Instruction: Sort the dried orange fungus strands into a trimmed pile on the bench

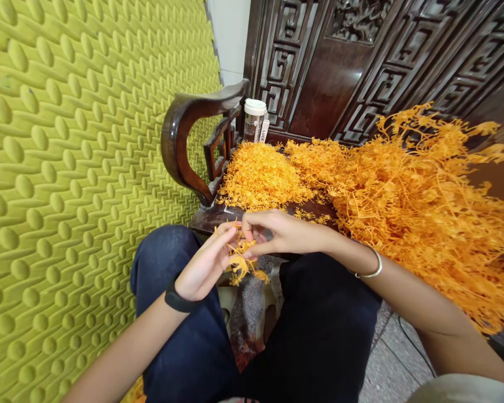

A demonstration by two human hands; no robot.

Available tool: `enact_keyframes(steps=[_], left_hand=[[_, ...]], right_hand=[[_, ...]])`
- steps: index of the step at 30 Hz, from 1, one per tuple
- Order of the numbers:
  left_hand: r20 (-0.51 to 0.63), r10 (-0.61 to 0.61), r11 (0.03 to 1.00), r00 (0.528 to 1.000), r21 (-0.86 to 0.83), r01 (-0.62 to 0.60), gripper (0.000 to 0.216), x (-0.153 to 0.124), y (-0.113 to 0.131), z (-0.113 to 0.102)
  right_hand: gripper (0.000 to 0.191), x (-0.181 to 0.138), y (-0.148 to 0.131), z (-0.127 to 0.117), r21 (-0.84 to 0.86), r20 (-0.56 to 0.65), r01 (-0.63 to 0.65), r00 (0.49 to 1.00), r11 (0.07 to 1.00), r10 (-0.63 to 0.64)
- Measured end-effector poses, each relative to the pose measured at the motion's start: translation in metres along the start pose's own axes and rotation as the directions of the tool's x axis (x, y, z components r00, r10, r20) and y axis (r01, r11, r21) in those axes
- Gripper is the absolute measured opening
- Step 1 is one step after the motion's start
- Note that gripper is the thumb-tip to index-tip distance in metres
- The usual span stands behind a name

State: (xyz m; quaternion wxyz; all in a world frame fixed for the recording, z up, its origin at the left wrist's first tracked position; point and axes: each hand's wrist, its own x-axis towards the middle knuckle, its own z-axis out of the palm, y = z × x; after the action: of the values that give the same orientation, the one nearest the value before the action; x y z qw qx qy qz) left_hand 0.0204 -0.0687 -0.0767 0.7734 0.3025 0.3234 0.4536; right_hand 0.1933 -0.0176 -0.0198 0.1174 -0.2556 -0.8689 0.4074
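Note:
Between my two hands, just above my lap, is a small bunch of orange plastic flower pieces (240, 267) with thin curled petals and stems. My left hand (208, 260), with a black band at the wrist, is closed round the bunch from the left. My right hand (273, 232) pinches at the same bunch from the right, its thumb against the lower pieces. Fingers hide part of the pieces. Just beyond my hands a low heap of short orange pieces (262, 176) lies on the dark wooden seat (210, 217).
A large tangled mass of longer orange stems (420, 207) spreads over the right side. A clear cup with a white lid (255, 109) stands behind the low heap. The carved armrest (172, 134) rises at left, near a green textured wall (88, 140). A carved backrest (327, 78) stands behind.

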Motion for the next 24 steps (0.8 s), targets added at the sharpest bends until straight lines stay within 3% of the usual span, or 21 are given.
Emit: enact_keyframes(steps=[5,10,17,24], left_hand=[[-0.019,-0.033,0.999,0.999,0.005,0.033,0.017,-0.0014,0.0018,0.0003],[0.059,-0.066,0.997,0.996,0.034,0.064,0.021,-0.0027,0.0044,0.0008],[0.135,-0.117,0.992,0.984,0.064,0.109,0.034,-0.0059,0.0052,-0.0006],[0.115,-0.151,0.983,0.982,-0.086,0.161,0.028,-0.0043,0.0079,-0.0002]], right_hand=[[0.035,-0.0025,0.0038,-0.0037,0.188,-0.03,-0.019,0.999,0.982,0.026],[0.039,-0.0014,0.0013,-0.002,0.377,0.039,-0.057,0.998,0.925,0.045],[0.03,-0.0007,0.0009,-0.0033,0.39,0.149,-0.061,0.989,0.919,0.003],[0.02,-0.0024,-0.0004,-0.009,0.359,0.089,-0.04,0.996,0.932,0.009]])
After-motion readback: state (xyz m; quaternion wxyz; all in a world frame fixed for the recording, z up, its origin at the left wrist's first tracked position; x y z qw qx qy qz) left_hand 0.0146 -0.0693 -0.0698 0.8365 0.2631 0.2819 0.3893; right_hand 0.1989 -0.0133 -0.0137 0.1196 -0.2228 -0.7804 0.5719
